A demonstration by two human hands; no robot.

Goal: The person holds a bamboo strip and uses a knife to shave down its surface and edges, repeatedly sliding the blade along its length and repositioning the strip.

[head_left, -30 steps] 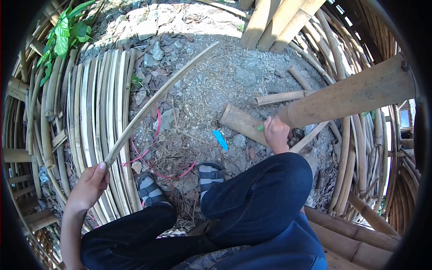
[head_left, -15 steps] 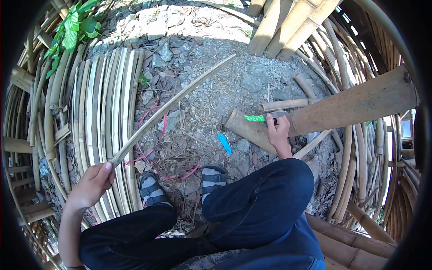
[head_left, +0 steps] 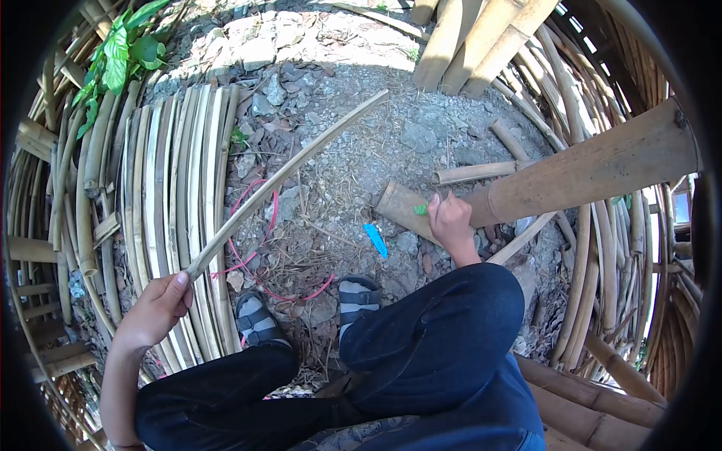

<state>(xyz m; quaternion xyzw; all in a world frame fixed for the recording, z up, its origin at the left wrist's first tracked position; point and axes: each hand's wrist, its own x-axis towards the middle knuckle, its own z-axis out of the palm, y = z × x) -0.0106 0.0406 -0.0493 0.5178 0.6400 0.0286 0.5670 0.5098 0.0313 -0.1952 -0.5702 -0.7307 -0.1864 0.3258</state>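
Note:
My left hand [head_left: 156, 307] is closed around the lower end of a long, thin bamboo strip [head_left: 289, 169], which slants up and away to the right over the ground. My right hand [head_left: 451, 219] is closed in a fist on a green-handled knife [head_left: 420, 210]; only a bit of green shows past the thumb, and the blade is mostly hidden. Beneath that hand a short bamboo piece [head_left: 398, 204] lies on the ground. A thick bamboo pole [head_left: 594, 177] slants in from the right, its lower end beside the right hand.
Split bamboo strips [head_left: 177, 188] lie stacked at left. A blue object [head_left: 375, 240] and a pink cord [head_left: 301, 298] lie on the gravel before my sandals [head_left: 358, 297]. Bamboo poles [head_left: 481, 45] stand at the back right, and a leafy plant [head_left: 116, 56] grows at the upper left.
My right hand has turned and closed over the green handle, which now shows far less. The bamboo strip in my left hand has barely moved.

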